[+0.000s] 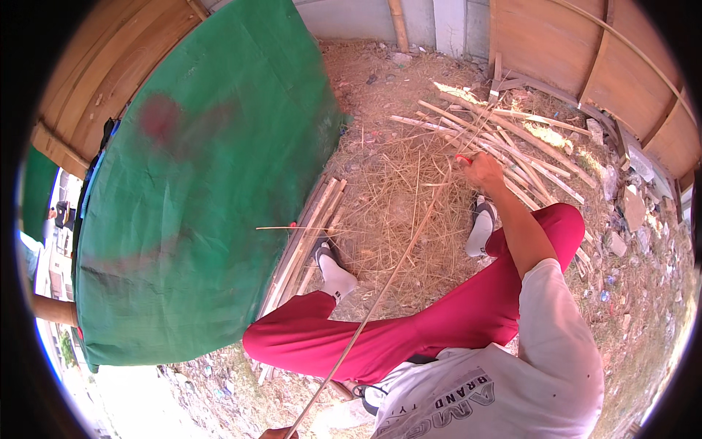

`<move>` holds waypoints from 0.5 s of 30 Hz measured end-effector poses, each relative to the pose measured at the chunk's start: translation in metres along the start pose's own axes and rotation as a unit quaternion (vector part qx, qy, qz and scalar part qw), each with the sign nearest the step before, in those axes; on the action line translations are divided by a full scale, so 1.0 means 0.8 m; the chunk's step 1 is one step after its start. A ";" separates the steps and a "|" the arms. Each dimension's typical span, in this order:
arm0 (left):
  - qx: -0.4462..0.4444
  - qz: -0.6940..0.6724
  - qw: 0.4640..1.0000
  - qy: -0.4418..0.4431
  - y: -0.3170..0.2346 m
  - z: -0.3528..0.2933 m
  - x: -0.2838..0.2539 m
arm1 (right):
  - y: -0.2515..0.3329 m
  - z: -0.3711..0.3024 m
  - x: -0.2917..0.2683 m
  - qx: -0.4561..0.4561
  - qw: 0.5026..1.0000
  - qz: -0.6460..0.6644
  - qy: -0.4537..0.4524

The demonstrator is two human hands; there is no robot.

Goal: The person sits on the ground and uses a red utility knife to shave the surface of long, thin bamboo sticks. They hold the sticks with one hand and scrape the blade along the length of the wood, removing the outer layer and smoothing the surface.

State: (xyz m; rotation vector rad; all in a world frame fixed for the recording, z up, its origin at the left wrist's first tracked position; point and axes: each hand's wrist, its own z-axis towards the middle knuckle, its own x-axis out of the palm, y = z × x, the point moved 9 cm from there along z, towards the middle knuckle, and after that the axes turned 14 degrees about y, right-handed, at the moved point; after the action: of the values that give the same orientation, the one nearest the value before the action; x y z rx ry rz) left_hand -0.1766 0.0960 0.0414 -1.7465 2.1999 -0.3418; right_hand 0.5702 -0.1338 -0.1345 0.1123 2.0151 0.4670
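A long thin bamboo strip [373, 310] slants across my lap, from the lower edge up to the straw-covered ground. At its lower end my left hand [279, 433] closes on it, mostly cut off by the picture's edge. My right hand [482, 174], arm stretched forward, is closed around a small orange-red thing [463, 159], perhaps a tool's handle; any blade is too small to make out. The strip's far end lies just left of this hand. Thin pale shavings [398, 208] cover the ground between my feet.
Split bamboo poles [523, 157] lie heaped beyond my right foot. More bamboo lengths [303, 241] lie by my left foot, beside a large green sheet [197, 197] standing at the left. Rubble [633, 208] lines the wooden wall [559, 44] on the right.
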 end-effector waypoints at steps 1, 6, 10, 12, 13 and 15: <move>-0.068 0.058 0.995 0.033 0.001 -0.008 0.001 | 0.005 -0.004 -0.006 -0.005 1.000 -0.012 0.005; 0.056 -0.039 0.998 -0.010 -0.003 -0.037 -0.007 | -0.002 0.009 -0.032 0.032 0.999 -0.029 -0.005; 0.044 0.005 0.999 -0.026 -0.013 -0.045 -0.020 | -0.001 0.023 -0.049 0.029 0.998 -0.056 -0.006; 0.008 0.067 0.996 -0.055 -0.010 -0.045 -0.031 | 0.009 0.036 -0.051 0.025 0.996 -0.086 -0.010; -0.008 0.093 0.992 -0.083 -0.005 -0.047 -0.036 | 0.012 0.038 -0.051 0.027 0.995 -0.098 -0.011; -0.024 0.136 0.984 -0.117 -0.010 -0.049 -0.037 | 0.027 0.036 -0.051 0.021 0.995 -0.096 -0.003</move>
State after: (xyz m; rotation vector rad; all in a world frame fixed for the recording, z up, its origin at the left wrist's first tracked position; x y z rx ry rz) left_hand -0.1780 0.1230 0.0835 -1.4021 2.2478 -0.0178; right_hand 0.6124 -0.1170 -0.1037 -0.0543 2.0065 0.3007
